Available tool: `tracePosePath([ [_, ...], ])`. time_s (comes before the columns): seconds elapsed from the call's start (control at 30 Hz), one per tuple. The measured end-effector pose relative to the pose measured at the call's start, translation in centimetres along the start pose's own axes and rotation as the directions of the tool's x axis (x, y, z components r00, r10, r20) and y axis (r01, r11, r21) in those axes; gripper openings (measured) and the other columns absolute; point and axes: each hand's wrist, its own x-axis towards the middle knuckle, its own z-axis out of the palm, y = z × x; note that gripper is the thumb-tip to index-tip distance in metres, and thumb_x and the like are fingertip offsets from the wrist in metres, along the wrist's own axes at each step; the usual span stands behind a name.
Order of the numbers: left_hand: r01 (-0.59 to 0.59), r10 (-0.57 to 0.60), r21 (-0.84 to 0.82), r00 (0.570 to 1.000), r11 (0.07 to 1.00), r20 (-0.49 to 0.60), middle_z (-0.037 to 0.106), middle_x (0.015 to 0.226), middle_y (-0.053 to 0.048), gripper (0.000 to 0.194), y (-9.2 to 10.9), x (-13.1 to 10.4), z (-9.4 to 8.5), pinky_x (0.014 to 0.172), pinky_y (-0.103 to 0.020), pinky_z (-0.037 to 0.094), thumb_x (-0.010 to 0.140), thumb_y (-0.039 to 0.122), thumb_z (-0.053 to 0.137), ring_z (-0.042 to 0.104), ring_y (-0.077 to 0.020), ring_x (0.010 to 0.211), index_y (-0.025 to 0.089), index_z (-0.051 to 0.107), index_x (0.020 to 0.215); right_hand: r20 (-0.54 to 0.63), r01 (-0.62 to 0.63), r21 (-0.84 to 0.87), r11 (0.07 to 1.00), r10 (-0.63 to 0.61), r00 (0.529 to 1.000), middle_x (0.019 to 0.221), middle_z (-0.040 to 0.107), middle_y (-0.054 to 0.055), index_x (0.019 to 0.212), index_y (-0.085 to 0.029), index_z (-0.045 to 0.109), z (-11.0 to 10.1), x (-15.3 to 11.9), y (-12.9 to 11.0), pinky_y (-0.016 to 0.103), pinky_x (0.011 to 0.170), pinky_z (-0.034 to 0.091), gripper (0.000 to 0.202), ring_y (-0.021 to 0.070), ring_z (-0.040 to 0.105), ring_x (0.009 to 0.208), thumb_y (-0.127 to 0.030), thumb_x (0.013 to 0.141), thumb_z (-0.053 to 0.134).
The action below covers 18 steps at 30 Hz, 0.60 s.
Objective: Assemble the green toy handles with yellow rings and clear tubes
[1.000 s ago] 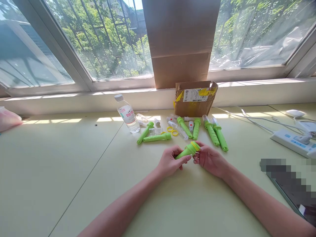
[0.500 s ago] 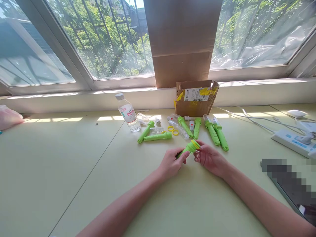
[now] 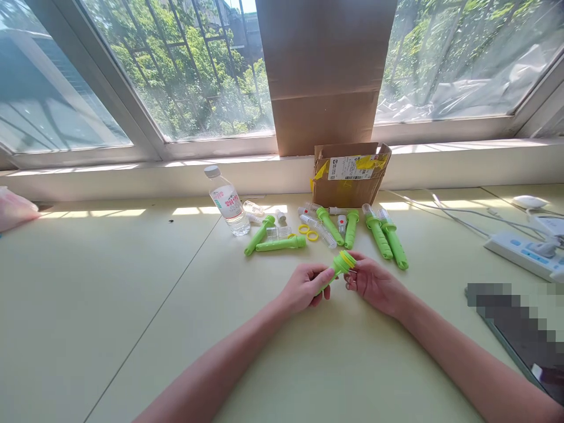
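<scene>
My left hand (image 3: 305, 286) is wrapped round the shaft of a green plastic handle (image 3: 340, 265), tilted with its wide threaded end up and to the right. A yellow ring (image 3: 348, 259) sits around that end. My right hand (image 3: 377, 284) pinches the ring's right side, its other fingers curled below; the fingertips are partly hidden. Beyond my hands lie two loose yellow rings (image 3: 312, 235), a clear plastic tube (image 3: 324, 230) and more green handles (image 3: 282, 243). Two other green handles (image 3: 395, 242) at the right have clear tops fitted.
A water bottle (image 3: 228, 202) stands at the back left of the parts. Behind them is an open cardboard box (image 3: 348, 187). To the right are a white power strip (image 3: 520, 252) with cables and a partly pixelated dark phone-like object (image 3: 506, 335). A pink bag (image 3: 16, 208) lies far left.
My left hand has slid down from the wide end to the shaft of the green handle, which now stands a little steeper. The right hand stays at the yellow ring.
</scene>
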Motion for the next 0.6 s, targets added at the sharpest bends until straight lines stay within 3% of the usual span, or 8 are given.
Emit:
tracePosePath([
  [0.23,0.023,-0.018,-0.079,0.998,0.997,0.059,0.055,0.054,0.002,0.047,0.01,0.0,-0.28,0.033,-0.018,0.025,0.084,0.056,0.045,0.035,-0.0037,0.032,0.012,0.061,0.084,0.026,-0.012,-0.02,1.0,0.013,1.0,0.088,0.067,0.001,0.098,-0.025,0.063,0.13,-0.17,-0.18,0.025,0.061,0.049,0.022,0.012,0.059,0.067,-0.021,0.077,0.061],
  [0.4,0.095,-0.07,-0.16,0.985,0.982,0.155,0.054,0.051,0.001,0.048,0.16,0.03,-0.61,0.031,-0.017,0.023,0.085,0.056,0.043,0.036,-0.0036,0.03,0.012,0.061,0.084,0.114,-0.028,-0.071,0.997,0.036,0.993,0.099,0.066,0.004,0.102,-0.023,0.063,0.58,-0.36,-0.46,0.027,0.06,0.05,0.023,0.0139,0.06,0.07,-0.022,0.08,0.056],
  [0.5,0.097,-0.08,-0.147,0.989,0.984,0.122,0.056,0.053,0.002,0.044,0.11,0.11,-0.47,0.031,-0.016,0.025,0.083,0.055,0.046,0.037,-0.0034,0.03,0.013,0.058,0.086,0.111,-0.032,-0.066,0.997,0.039,0.993,0.094,0.066,0.003,0.1,-0.023,0.063,0.55,-0.27,-0.43,0.027,0.06,0.049,0.021,0.0127,0.059,0.067,-0.022,0.08,0.057],
  [0.6,0.095,-0.09,-0.144,0.995,0.985,0.038,0.058,0.058,0.004,0.039,-0.03,0.27,-0.15,0.03,-0.016,0.03,0.075,0.05,0.061,0.042,-0.0049,0.031,0.018,0.051,0.094,0.085,-0.035,-0.041,0.999,0.038,0.996,0.091,0.066,0.002,0.1,-0.023,0.063,0.45,-0.16,-0.37,0.026,0.061,0.049,0.022,0.0117,0.057,0.065,-0.021,0.079,0.058],
])
